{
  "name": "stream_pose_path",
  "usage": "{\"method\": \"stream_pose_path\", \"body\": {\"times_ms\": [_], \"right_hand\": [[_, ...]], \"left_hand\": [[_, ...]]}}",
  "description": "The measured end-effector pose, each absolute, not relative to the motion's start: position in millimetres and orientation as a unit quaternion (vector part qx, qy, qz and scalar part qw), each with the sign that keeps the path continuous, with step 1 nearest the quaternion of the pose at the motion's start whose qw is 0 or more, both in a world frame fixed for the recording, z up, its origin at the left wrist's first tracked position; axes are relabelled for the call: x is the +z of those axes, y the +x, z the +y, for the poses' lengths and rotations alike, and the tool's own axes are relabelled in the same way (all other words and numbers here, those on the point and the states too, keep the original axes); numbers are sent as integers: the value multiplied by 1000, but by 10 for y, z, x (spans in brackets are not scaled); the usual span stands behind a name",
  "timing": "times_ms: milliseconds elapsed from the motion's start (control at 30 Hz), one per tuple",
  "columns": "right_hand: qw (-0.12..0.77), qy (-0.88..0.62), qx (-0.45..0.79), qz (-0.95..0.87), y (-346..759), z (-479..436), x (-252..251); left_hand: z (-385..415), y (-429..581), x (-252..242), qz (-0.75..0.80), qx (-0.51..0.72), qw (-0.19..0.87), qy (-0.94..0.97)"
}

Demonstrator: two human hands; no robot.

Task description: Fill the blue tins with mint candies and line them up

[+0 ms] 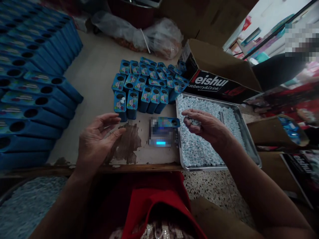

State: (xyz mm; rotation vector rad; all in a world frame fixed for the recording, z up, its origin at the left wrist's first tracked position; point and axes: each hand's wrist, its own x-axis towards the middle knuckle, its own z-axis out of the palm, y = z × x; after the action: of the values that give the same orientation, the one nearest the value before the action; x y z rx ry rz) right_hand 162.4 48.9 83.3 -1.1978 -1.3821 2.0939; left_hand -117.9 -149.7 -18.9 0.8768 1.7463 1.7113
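My left hand [98,137] hovers over the near table edge, thumb and fingers apart, with nothing between them. Curled over the tray, my right hand [203,124] holds several pale blue candies [194,123]. Beneath it the metal tray [251,149] is spread with the same small candies. Between my hands a small scale [161,141] with a lit display carries a blue box [175,122] lying on it, its round hole facing right. Behind stand several upright blue boxes [147,96]; white candies [123,100] sit on top of the front left one.
Rows of blue boxes [37,109] fill the table's left side. A black cardboard carton [214,81] stands behind the tray, and a tied plastic bag [142,36] lies at the back. A container of candies [32,196] is at lower left.
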Motion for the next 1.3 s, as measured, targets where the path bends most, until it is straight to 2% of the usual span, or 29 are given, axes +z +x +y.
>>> {"method": "stream_pose_path", "body": {"times_ms": [233, 367, 600, 733, 833, 900, 1000, 1067, 1167, 1300], "right_hand": [[173, -410, 682, -581, 1572, 443, 832], [130, -397, 637, -647, 1493, 435, 834], [57, -340, 362, -866, 1406, 512, 919], [40, -340, 320, -883, 1345, 521, 979], [74, -354, 360, -860, 1357, 562, 983], [111, -380, 448, -802, 1441, 634, 944], [202, -447, 609, -624, 1687, 782, 797], [257, -515, 671, -467, 1887, 856, 657], [270, -584, 696, -319, 2141, 872, 464], [253, -538, 741, -312, 2282, 788, 375]], "left_hand": [[-1515, -1128, -190, 650, 620, 299, 322], [-1490, -999, -160, 652, 590, 333, 339], [-1494, -976, -202, 677, 548, 348, 347], [-1484, -1015, -211, 688, 541, 352, 333], [-1474, -1024, -212, 689, 541, 352, 330], [-1471, -1026, -213, 687, 540, 351, 336], [-1478, -1028, -218, 686, 538, 351, 341], [-1487, -1026, -227, 688, 536, 345, 348], [-1497, -1005, -241, 691, 532, 327, 364], [-1480, -919, -216, 692, 519, 322, 385]]}}
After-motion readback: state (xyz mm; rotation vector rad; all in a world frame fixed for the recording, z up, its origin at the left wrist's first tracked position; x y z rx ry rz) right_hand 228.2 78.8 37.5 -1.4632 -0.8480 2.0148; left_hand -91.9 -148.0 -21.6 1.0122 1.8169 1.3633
